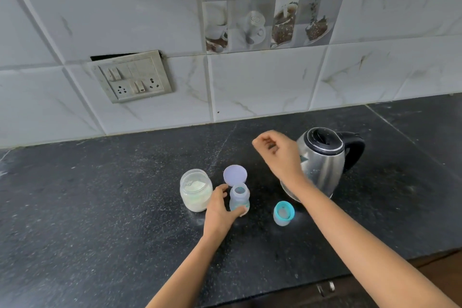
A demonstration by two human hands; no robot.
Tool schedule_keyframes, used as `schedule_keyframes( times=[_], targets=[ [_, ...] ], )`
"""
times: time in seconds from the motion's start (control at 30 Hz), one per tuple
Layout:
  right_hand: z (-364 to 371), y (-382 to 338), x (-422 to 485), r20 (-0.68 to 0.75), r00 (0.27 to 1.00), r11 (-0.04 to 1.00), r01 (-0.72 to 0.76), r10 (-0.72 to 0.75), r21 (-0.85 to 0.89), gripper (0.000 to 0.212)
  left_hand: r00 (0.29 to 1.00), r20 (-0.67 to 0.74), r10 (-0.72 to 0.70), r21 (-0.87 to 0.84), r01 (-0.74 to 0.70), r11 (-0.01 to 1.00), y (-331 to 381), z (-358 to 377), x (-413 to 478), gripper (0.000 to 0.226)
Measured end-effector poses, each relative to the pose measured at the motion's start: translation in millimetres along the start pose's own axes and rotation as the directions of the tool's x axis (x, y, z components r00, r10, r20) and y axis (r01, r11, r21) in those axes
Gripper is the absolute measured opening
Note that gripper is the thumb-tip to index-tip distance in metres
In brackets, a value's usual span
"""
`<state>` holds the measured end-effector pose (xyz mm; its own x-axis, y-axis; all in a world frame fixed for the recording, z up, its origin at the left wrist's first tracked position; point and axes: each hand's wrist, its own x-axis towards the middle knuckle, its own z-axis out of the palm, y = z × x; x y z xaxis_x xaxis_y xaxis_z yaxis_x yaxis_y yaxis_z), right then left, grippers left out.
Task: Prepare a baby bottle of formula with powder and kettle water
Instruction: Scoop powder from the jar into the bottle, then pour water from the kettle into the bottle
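Note:
A small clear baby bottle (239,197) stands open and upright on the black counter (100,207). My left hand (220,210) grips its base, thumb on the right side. A glass jar of white powder (195,190) stands open just left of the bottle. A round pale lid (235,174) lies behind the bottle. The bottle's teal collar with its clear cap (283,213) stands to the right. My right hand (280,155) hovers above the counter with fingers curled and nothing visible in them, just left of the steel kettle (322,160), whose lid is closed.
A tiled wall rises behind the counter, with a switch and socket plate (133,77) at the left. The counter's front edge runs along the lower right, with a cabinet handle (325,288) below it. Spilled powder dusts the counter around the bottle.

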<state>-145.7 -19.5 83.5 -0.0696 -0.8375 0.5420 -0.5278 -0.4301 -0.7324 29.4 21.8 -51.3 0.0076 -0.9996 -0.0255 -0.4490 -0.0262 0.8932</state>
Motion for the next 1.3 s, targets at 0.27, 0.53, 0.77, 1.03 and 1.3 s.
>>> schedule_keyframes(
  times=[0.27,0.53,0.77,1.03,1.3],
  targets=[
    [-107.2,67.0,8.0,-0.354,0.930,0.960,0.000,-0.103,-0.279,0.008,0.999,0.006,0.031,0.005,-0.031,0.999,2.2,7.2,-0.4,0.057],
    [-149.1,123.0,22.5,-0.188,0.946,0.947,-0.291,0.264,-0.135,0.014,0.999,0.004,0.040,-0.029,-0.040,0.999,4.7,12.9,3.0,0.055],
    [-167.2,147.7,33.4,-0.046,0.932,0.933,-0.359,0.359,0.009,0.041,0.999,-0.009,0.036,-0.002,-0.036,0.999,9.7,16.7,5.2,0.054],
    [-146.9,134.0,42.1,-0.147,0.963,0.974,-0.226,0.227,0.026,0.044,0.998,-0.026,0.059,0.001,-0.059,0.998,17.3,22.1,8.9,0.051],
    [-119.8,83.7,60.5,0.038,0.999,0.982,0.000,0.007,-0.188,0.035,0.997,-0.057,0.058,-0.038,-0.060,0.997,30.0,19.9,12.2,0.057]
  ],
)
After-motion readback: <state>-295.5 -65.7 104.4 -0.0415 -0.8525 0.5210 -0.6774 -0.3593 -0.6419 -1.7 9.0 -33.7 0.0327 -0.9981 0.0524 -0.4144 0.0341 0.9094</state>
